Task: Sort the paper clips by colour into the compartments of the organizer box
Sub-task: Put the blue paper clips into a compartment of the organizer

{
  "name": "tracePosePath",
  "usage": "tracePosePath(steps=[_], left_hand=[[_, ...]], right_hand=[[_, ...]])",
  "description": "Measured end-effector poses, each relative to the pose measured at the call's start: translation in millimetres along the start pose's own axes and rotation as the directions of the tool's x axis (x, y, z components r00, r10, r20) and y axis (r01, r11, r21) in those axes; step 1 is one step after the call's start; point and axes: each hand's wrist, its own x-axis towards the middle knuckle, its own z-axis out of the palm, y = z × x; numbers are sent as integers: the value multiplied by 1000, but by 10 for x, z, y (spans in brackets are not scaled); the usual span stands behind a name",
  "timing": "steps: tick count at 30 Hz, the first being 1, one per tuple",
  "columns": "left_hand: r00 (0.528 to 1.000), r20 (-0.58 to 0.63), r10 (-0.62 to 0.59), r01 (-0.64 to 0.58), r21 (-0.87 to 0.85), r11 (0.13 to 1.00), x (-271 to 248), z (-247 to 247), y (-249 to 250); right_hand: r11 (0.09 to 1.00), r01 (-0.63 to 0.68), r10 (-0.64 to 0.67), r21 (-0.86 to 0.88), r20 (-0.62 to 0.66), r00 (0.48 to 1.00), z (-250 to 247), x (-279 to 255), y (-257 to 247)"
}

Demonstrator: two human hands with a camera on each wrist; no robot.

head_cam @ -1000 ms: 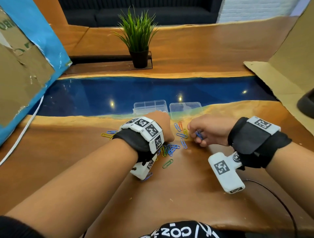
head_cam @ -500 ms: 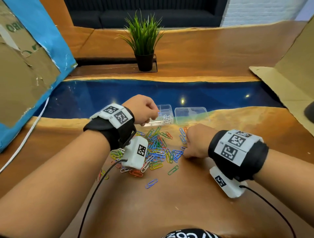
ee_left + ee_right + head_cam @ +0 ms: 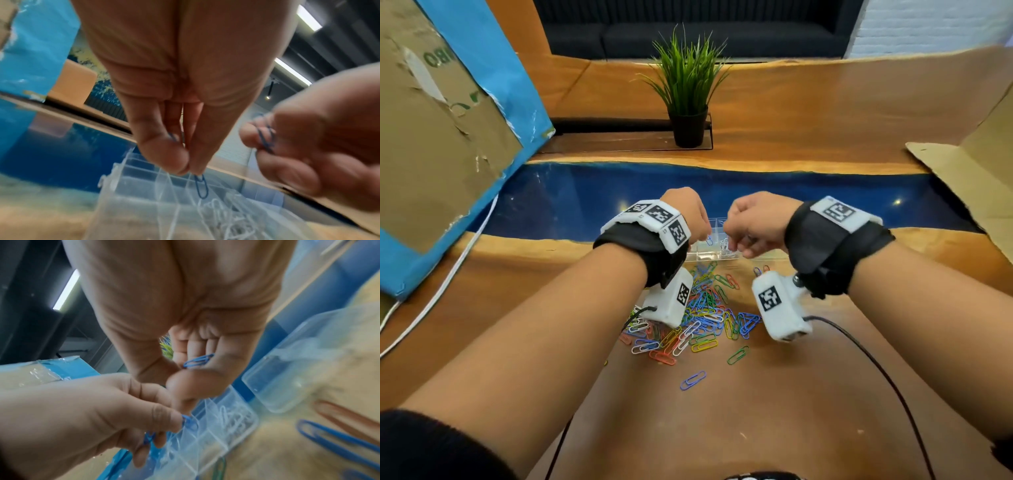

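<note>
The clear organizer box [image 3: 707, 256] lies at the far edge of the loose pile of coloured paper clips [image 3: 703, 317]. Both hands hover over it, close together. My left hand [image 3: 701, 236] pinches a blue paper clip [image 3: 201, 186] between thumb and fingertip, and it hangs just above the compartments. My right hand [image 3: 732, 241] holds another blue clip [image 3: 198, 361] inside its curled fingers. One compartment holds several white clips [image 3: 234, 418]. The hands hide most of the box in the head view.
The box's clear lid [image 3: 298, 378] lies open to the right. A potted plant [image 3: 688, 85] stands farther back, a blue-edged cardboard panel [image 3: 448, 137] leans at the left and cardboard [image 3: 969, 171] at the right. Cables trail from both wrist cameras.
My right hand has lifted from the clip pile to the box with a blue clip in it. My left hand, raised earlier, has stayed over the box.
</note>
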Motion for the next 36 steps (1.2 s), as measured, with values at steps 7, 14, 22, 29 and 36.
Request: tracePosePath(steps=[7, 14, 22, 29, 36], left_hand=[[999, 29, -26, 26, 5, 1000, 17, -60, 7], [999, 26, -48, 52, -173, 984, 42, -39, -51], [999, 11, -42, 43, -253, 966, -1, -31, -157], [999, 16, -42, 43, -83, 996, -175, -110, -351], [995, 103, 18, -44, 259, 965, -308, -93, -524]], right_hand=[[993, -47, 45, -106, -25, 999, 38, 263, -144], [958, -164, 150, -236, -74, 986, 115, 234, -238], [962, -117, 99, -246, -83, 992, 103, 221, -295], [826, 23, -116, -563, -130, 985, 230, 70, -241], [666, 105, -185, -739, -27, 982, 499, -42, -191]])
